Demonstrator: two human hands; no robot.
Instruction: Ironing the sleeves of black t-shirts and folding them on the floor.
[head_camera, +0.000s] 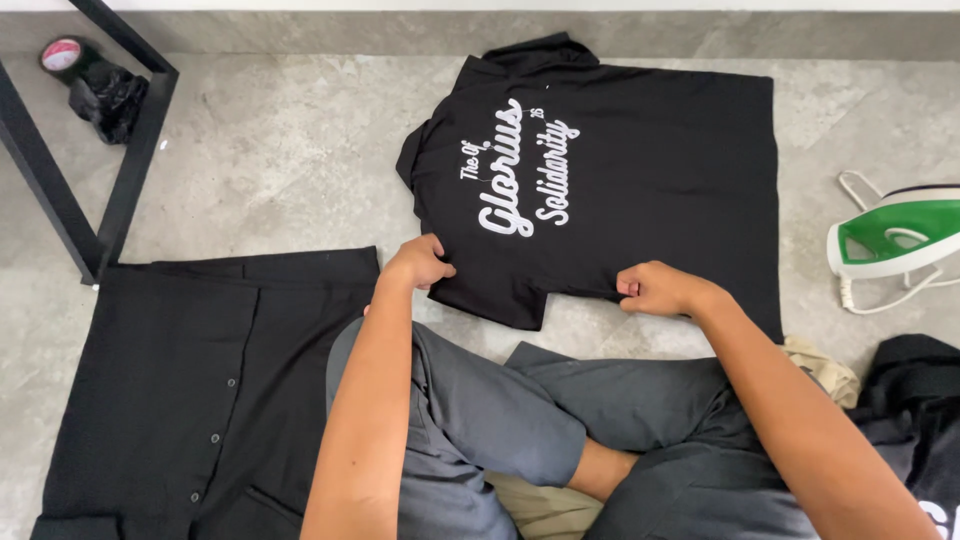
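A black short-sleeved shirt (650, 170) with white lettering on its back lies spread flat on the grey floor, collar at the top left. My left hand (418, 262) pinches the near sleeve edge of this shirt. My right hand (655, 289) grips the shirt's near side edge, fingers closed on the cloth. I sit cross-legged in grey trousers (520, 420) just below the shirt.
A folded black buttoned shirt (200, 390) lies at the left. A green and white iron (895, 235) with its cord stands at the right. More dark cloth (915, 400) is piled at the lower right. A black metal frame (120, 180) and a tape roll (62, 54) sit at the upper left.
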